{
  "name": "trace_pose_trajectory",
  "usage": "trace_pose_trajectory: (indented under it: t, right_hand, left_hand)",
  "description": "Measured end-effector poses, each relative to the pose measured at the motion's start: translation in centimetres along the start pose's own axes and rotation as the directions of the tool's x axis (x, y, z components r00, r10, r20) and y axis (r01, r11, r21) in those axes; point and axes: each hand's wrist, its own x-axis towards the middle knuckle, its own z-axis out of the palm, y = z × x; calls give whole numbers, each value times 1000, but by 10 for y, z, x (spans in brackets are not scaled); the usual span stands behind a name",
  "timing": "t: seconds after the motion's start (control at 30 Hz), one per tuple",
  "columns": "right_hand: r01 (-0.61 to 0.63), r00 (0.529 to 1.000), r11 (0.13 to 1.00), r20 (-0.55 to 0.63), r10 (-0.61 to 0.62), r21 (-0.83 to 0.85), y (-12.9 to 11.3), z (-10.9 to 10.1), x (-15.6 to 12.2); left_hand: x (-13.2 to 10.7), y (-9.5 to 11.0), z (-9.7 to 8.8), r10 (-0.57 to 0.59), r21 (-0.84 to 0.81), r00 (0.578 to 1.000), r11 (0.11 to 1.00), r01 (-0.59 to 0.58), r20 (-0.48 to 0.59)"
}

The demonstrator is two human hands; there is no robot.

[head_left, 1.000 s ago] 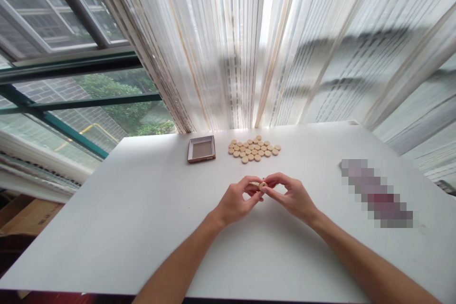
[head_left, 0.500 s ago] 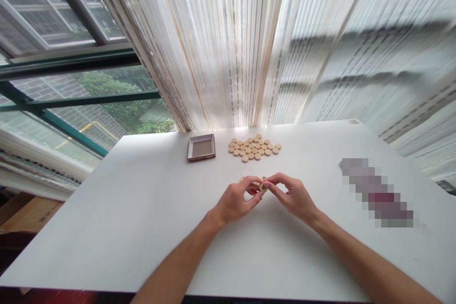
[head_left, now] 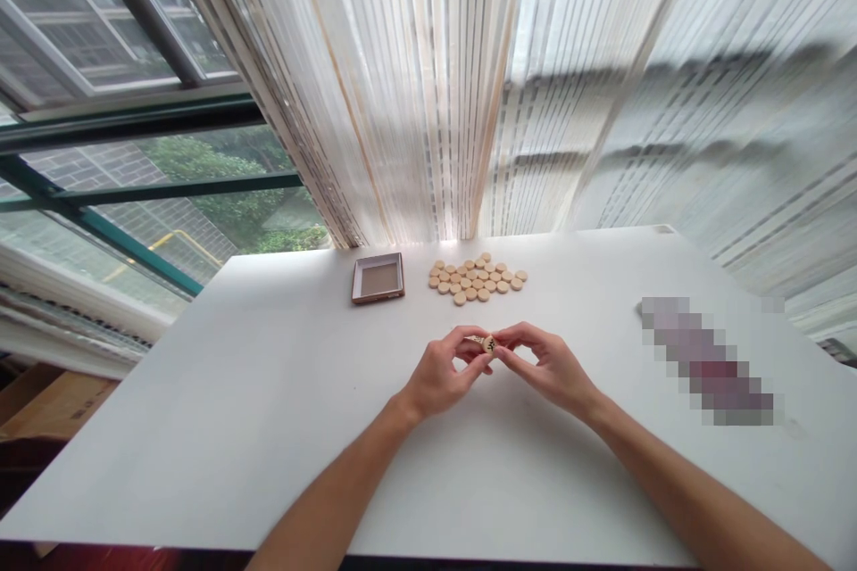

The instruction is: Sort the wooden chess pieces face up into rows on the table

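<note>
Just above the near-middle of the table, a round wooden xiangqi piece (head_left: 489, 345) stands on edge, its black character turned toward me. My left hand (head_left: 450, 372) curls around it from the left, thumb and fingers closed on it. From the right, the thumb and fingertips of my right hand (head_left: 544, 368) pinch the same piece. More light wood shows behind the left fingers, mostly hidden; I cannot tell how many pieces are there. Beyond my hands, several round xiangqi pieces (head_left: 478, 277) lie flat in a loose cluster.
A shallow open box (head_left: 354, 284) sits left of the cluster on the white table (head_left: 234, 410). To the right lies a pixelated object (head_left: 710, 366). A striped curtain (head_left: 415, 107) hangs behind the far edge, with a window at the left.
My fingers have drawn slightly closer together, and the lettered piece has shifted a little left and up, now more upright. The cluster and box stay put.
</note>
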Motion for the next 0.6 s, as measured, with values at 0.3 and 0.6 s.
trace_pose_trajectory:
  t: [0.3,0.6]
  right_hand:
    - [-33,999,999,-33,34,21,1,3,-1]
    - [-12,999,1000,-35,12,-16,0,2,0]
  left_hand:
    - [-4,-10,3,81,157,996,984,-88,48]
    - [-3,-7,3,61,153,998,986,-64,21]
